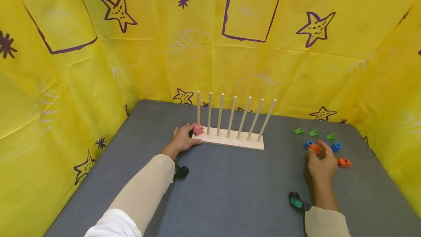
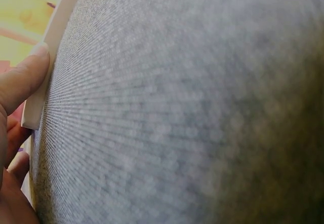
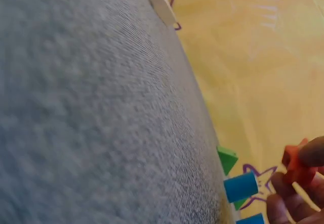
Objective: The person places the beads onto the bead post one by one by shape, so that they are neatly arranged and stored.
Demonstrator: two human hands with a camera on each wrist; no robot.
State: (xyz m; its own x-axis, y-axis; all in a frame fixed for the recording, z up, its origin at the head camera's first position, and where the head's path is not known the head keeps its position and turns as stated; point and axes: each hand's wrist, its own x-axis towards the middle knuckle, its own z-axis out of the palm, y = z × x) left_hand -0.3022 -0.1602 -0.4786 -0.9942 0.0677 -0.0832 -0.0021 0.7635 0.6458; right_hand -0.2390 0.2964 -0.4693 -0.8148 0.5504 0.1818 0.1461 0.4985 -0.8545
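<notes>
A wooden peg stand [image 1: 230,142] with several upright dowels stands toward the back of the table. My left hand [image 1: 182,138] grips its left end, the thumb against the front edge and the fingers around the far side. Pink blocks [image 1: 198,130] sit at the foot of the leftmost dowel, beside those fingers. Over on the right, my right hand [image 1: 322,165] pinches an orange block [image 3: 293,176] between thumb and fingers, raised above the table in the right wrist view. Blue cylinders [image 1: 336,147] lie close by, partly hidden behind this hand.
Three green blocks [image 1: 299,131] form a row behind the blue pieces. Another orange block [image 1: 344,162] lies right of my right hand, with a bit of orange between them. Yellow patterned cloth [image 1: 210,61] walls in the dark grey table [image 1: 230,193] at the back and sides.
</notes>
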